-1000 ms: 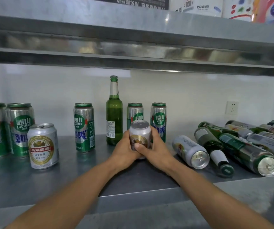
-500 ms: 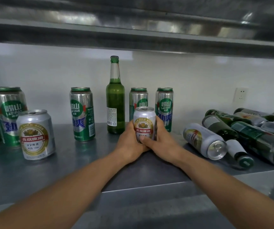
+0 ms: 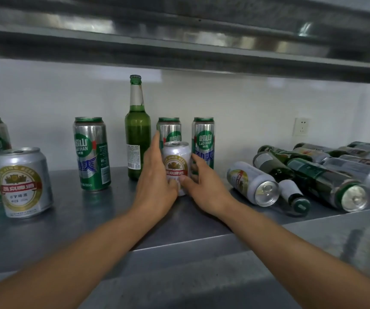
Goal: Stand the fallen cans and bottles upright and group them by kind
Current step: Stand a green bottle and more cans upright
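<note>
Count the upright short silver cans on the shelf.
2. The left short silver can stands near the front; the centre short silver can stands between the left hand and right hand. Others may be hidden.

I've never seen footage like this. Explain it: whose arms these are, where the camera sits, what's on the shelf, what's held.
No machine here: these are a person's bare arms, filmed by one wide-angle camera worn on the head, looking forward and down. They reach onto a metal shelf. The left hand lies against a short white can with fingers straight; the right hand curls thumb and fingers round its other side. The can stands upright. Behind and beside it stand a green bottle and tall green cans; a second white can stands far left. On the right, a fallen can and a fallen bottle lie on their sides among others.
</note>
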